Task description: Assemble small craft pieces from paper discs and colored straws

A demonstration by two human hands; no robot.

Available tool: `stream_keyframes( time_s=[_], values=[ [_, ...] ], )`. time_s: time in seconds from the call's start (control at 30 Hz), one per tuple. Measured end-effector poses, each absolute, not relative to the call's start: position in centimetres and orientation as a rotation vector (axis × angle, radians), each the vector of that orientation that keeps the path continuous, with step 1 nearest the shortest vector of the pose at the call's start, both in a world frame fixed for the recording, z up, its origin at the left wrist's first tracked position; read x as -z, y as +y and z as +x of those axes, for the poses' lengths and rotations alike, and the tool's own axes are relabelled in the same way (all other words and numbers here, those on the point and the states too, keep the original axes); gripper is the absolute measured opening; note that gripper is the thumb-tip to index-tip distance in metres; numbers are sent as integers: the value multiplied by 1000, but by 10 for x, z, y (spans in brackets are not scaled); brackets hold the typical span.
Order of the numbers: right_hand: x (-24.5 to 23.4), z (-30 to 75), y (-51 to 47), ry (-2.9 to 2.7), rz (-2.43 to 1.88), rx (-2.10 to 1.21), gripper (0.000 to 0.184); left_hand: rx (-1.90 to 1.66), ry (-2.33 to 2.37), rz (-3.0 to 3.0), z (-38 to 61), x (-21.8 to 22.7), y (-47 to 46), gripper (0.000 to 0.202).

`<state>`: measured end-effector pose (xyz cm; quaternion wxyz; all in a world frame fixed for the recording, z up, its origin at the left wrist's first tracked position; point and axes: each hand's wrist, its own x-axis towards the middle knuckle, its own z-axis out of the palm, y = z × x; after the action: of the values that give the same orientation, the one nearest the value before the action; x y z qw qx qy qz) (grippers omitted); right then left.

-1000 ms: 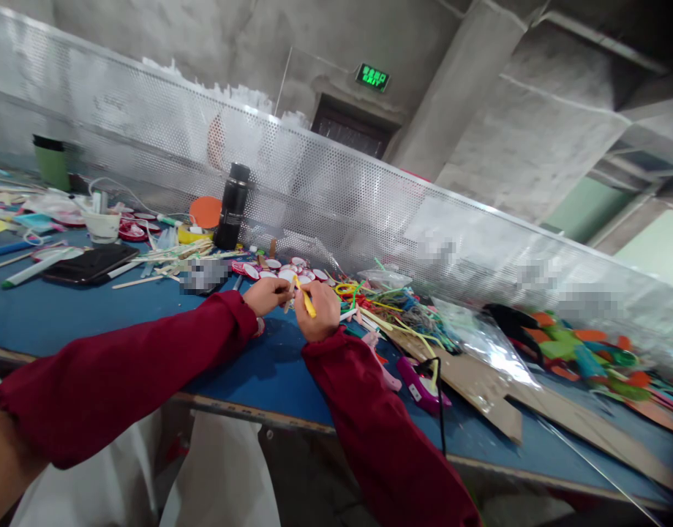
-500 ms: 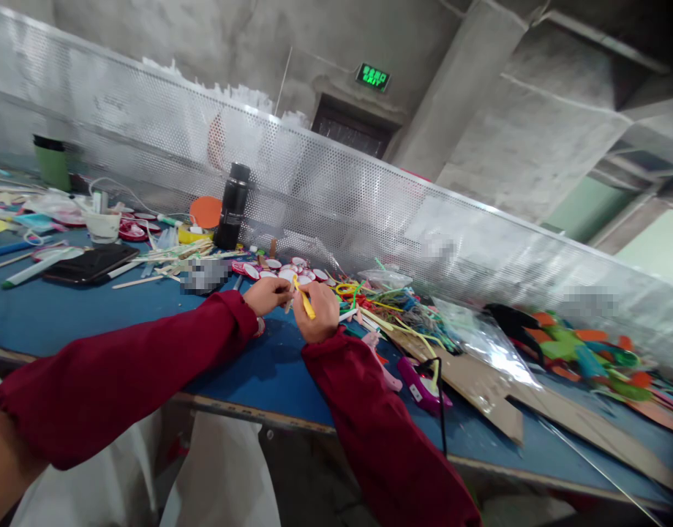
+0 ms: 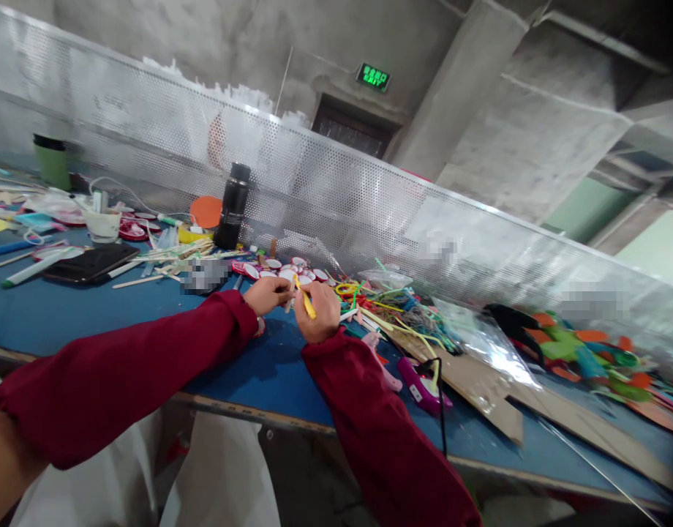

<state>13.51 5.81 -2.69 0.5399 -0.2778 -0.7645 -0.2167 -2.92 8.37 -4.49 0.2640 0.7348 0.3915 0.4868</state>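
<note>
My left hand [image 3: 268, 295] is closed in a pinch above the blue table, with a small wooden stick [image 3: 288, 305] at its fingertips. Close beside it, my right hand [image 3: 320, 311] wraps round a slim yellow tool [image 3: 308, 303]. The tool's narrow end points up toward the left fingertips; its exact kind is too small to tell. Several white discs with red rims [image 3: 287, 274] lie just behind the hands. Right of my right hand there is a heap of coloured cords [image 3: 391, 300].
A black bottle [image 3: 233, 208] stands by the perforated metal screen [image 3: 336, 183]. Leftward lie a black phone [image 3: 89, 263], thin sticks [image 3: 177, 254] and a white cup [image 3: 102, 225]. To the right are a purple device [image 3: 424, 386] with a black cable, cardboard [image 3: 479, 388] and coloured pieces [image 3: 594, 351].
Both hands stay in nearly the same place. The yellow tool has shifted very slightly in my right hand; nothing was taken or let go.
</note>
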Motion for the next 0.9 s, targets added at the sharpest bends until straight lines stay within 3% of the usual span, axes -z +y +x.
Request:
stream_keyframes(
  time_s=[0.47,0.9],
  values=[
    [29,132,57,-1819,-659,509,13,-1319,1048,1997,-30,48,86,21],
    [27,135,57,-1804,-690,527,11,-1313,1064,1980,-30,45,86,28]
  ],
)
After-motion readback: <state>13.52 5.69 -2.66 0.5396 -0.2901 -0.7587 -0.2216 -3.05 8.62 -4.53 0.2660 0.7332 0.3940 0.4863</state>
